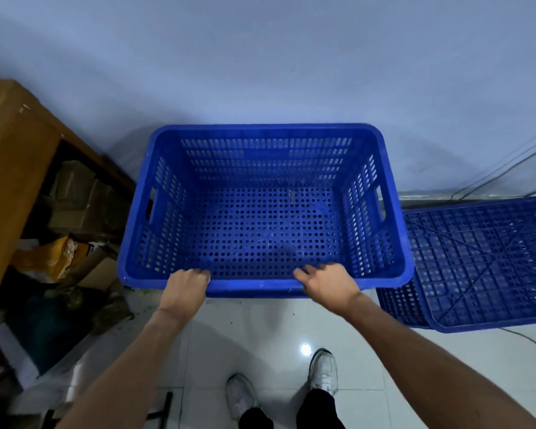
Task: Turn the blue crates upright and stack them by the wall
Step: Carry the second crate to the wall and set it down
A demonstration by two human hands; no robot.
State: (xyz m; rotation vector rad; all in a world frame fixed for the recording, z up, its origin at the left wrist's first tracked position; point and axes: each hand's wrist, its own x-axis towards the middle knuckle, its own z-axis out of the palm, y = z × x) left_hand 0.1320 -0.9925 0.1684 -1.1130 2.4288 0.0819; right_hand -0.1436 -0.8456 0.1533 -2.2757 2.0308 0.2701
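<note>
An upright blue perforated crate (265,209) stands against the pale wall, its open top facing me. A second rim shows just under its near edge, so it seems to sit on another crate. My left hand (188,284) grips the near rim on the left. My right hand (327,281) grips the same rim on the right, fingers hooked inside. Another blue crate (480,261) lies upside down on the floor to the right, ribbed bottom up.
A brown wooden shelf unit (16,168) with boxes and a yellow bag stands at the left, close to the crate. White floor tiles (260,329) lie in front, with my two white shoes. Cables run along the wall at the right.
</note>
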